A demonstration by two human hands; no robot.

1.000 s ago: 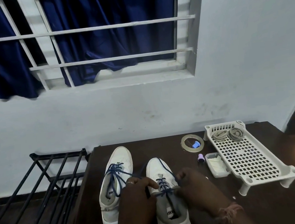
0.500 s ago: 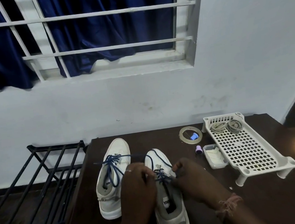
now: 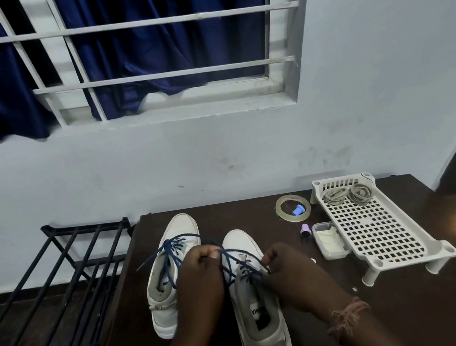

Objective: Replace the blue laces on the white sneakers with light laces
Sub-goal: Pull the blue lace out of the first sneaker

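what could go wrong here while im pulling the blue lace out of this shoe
Both hands, left hand and right hand, pinch the blue lace on the right sneaker. A hard tug might drag the unheld shoe across the table. The left sneaker's loose lace lies close and could tangle. A swinging end may knock the purple cap.

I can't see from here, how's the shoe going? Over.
Both hands pinching blue lace on right sneaker. Light laces waiting on rack. Nothing blocking.

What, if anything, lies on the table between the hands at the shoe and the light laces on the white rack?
The light laces lie coiled at the rack's far end. Between them and the right hand sit a small plastic tub and a purple spool, both low.
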